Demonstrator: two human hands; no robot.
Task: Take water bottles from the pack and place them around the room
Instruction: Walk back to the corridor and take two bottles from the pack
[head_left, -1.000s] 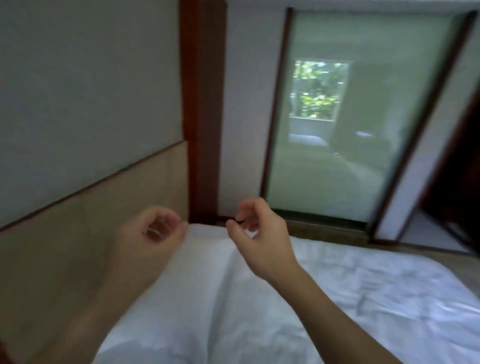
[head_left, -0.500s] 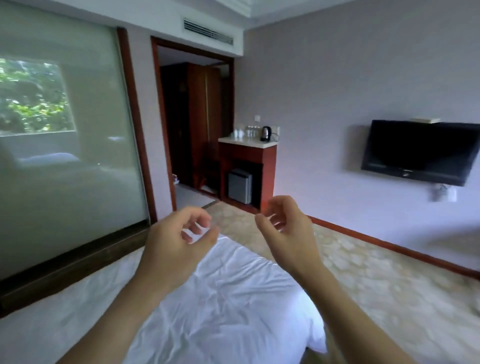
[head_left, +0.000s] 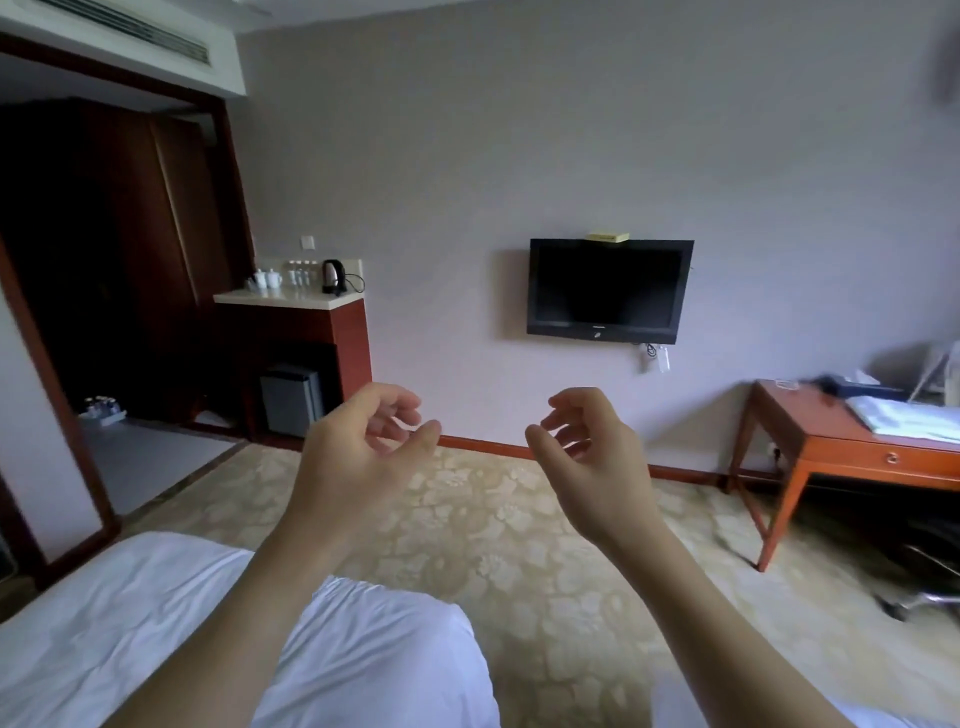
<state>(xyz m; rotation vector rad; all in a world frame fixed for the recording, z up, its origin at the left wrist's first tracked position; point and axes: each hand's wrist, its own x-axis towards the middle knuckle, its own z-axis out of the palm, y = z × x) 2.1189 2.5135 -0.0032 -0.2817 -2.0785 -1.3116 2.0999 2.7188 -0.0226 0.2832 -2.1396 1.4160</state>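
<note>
My left hand (head_left: 358, 457) and my right hand (head_left: 592, 457) are raised in front of me over the carpet, both empty with fingers loosely curled and apart. A pack of water bottles (head_left: 102, 409) lies far off on the floor in the dark entry at the left. Several small bottles (head_left: 301, 272) stand on the white counter (head_left: 285, 299) beside a black kettle (head_left: 332, 275) and white cups. Neither hand is near any bottle.
A white bed (head_left: 156, 639) fills the lower left. A black TV (head_left: 605, 288) hangs on the far wall. A wooden desk (head_left: 841, 441) with papers stands at the right, a chair base under it. A small grey fridge (head_left: 291, 400) sits below the counter.
The view has swung right, from the frosted glass panel and bed to the TV wall and desk. Both hands stay raised and empty, a little further apart now.
</note>
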